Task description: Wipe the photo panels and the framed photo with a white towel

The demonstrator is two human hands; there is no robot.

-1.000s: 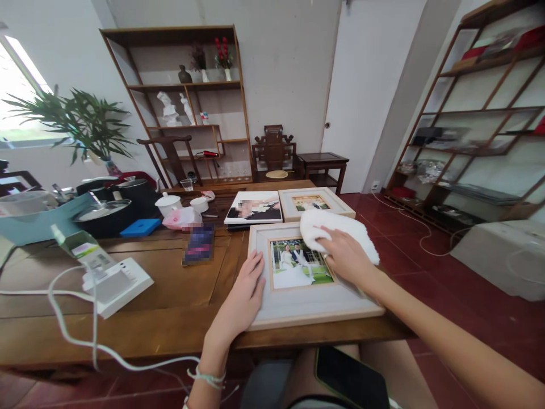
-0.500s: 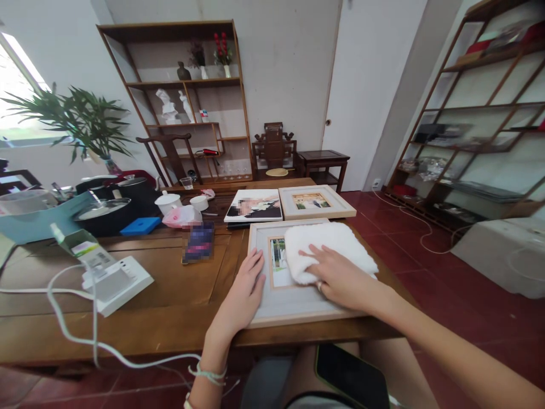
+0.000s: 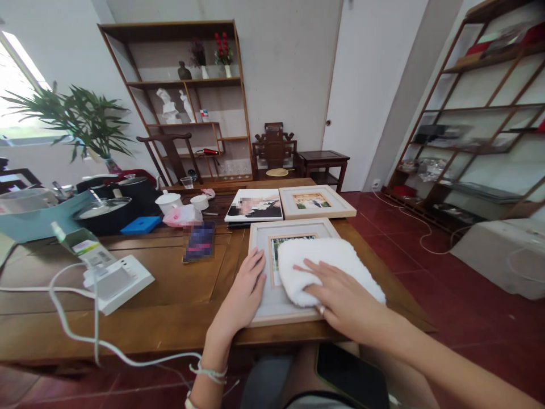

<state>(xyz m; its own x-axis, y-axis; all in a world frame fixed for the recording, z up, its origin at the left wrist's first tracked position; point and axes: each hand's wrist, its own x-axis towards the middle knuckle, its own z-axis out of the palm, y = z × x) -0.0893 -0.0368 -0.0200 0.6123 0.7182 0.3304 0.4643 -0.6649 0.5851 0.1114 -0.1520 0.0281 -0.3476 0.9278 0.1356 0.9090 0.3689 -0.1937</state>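
Observation:
A pale wooden picture frame (image 3: 293,317) lies flat near the table's front edge, its inner photo (image 3: 276,267) partly covered. On top rests a thick, fluffy white cloth (image 3: 340,258). My right hand (image 3: 336,289) presses down on this cloth and grips it at its near left part, fingers spread over the pile. My left hand (image 3: 244,289) lies along the frame's left rim with its fingers stretched out, touching the border. The cloth hides the frame's right part and most of the photo.
Behind are a second framed picture (image 3: 317,203) and a photo panel (image 3: 254,205). To the left sit a white box (image 3: 123,284) with a cable, a blue box (image 3: 140,225), bowls and a dark pot (image 3: 102,216). A phone (image 3: 351,375) rests on my lap.
My right hand has drawn the white cloth toward me, uncovering more of the photo's top and the frame's far part. My left hand stays on the left rim.

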